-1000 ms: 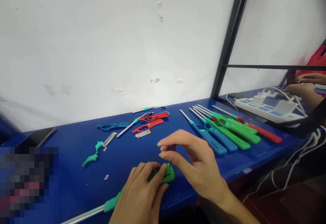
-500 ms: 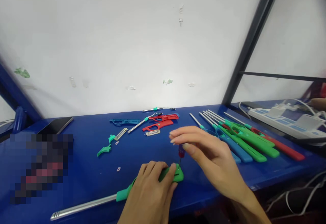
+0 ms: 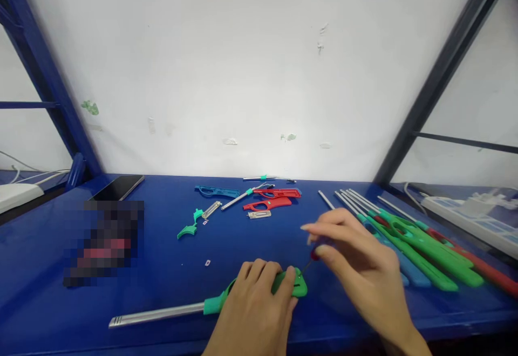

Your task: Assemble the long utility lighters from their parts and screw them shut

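Pressed against the blue tabletop, a green long-nosed lighter (image 3: 299, 287) lies under my left hand (image 3: 257, 302), whose fingers wrap around its body. Its metal tube (image 3: 157, 314) points left. My right hand (image 3: 360, 269) pinches a small screwdriver (image 3: 314, 253) by its dark red handle. The thin shaft slants down to the handle end of the lighter; whether its tip touches a screw is too small to tell. Most of the lighter's middle is hidden by my left hand.
Several assembled lighters (image 3: 424, 259) lie in a row on the right. Red shell halves (image 3: 269, 204), a blue shell half (image 3: 216, 191), clear fuel tanks (image 3: 259, 214) and green triggers (image 3: 187, 231) lie further back. A phone (image 3: 119, 187) rests at left, a power strip (image 3: 473, 218) at right.
The view has shifted, so the scene sits further right. The screwdriver, upright before, now leans to the right with my right hand. My left hand still holds the lighter.
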`<action>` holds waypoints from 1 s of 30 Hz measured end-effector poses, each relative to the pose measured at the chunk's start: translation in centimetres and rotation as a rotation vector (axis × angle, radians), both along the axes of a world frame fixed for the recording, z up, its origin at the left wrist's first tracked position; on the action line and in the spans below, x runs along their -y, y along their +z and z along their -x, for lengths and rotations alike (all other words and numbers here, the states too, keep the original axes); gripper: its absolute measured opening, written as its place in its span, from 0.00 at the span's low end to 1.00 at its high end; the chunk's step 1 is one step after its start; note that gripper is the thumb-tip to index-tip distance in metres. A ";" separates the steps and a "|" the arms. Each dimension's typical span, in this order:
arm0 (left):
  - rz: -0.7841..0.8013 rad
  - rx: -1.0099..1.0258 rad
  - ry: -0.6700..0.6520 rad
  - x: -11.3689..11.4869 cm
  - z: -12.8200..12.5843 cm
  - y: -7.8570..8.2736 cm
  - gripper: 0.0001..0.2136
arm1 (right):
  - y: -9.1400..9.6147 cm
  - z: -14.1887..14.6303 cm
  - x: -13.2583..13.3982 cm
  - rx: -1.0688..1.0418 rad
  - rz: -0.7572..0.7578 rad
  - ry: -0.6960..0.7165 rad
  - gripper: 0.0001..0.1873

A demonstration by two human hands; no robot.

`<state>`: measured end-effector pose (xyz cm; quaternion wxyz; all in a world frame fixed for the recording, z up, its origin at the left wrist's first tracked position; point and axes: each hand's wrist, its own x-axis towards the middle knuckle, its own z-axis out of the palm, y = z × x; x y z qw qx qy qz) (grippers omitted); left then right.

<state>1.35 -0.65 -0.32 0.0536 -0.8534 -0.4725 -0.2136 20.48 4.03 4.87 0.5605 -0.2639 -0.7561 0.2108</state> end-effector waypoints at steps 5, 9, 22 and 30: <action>-0.020 -0.028 -0.006 -0.2 0.1 -0.3 0.19 | -0.3 0.2 0.0 -0.030 0.048 0.067 0.14; -0.055 -0.036 -0.020 -0.5 0.4 -0.8 0.18 | -0.1 0.2 -0.1 -0.016 -0.012 -0.013 0.13; -0.133 -0.016 -0.036 -0.9 0.9 -1.6 0.18 | -0.2 0.3 0.1 -0.039 -0.026 -0.027 0.15; -0.144 0.001 -0.029 -0.8 0.9 -1.8 0.19 | 0.0 -0.2 0.3 -0.013 0.031 0.051 0.16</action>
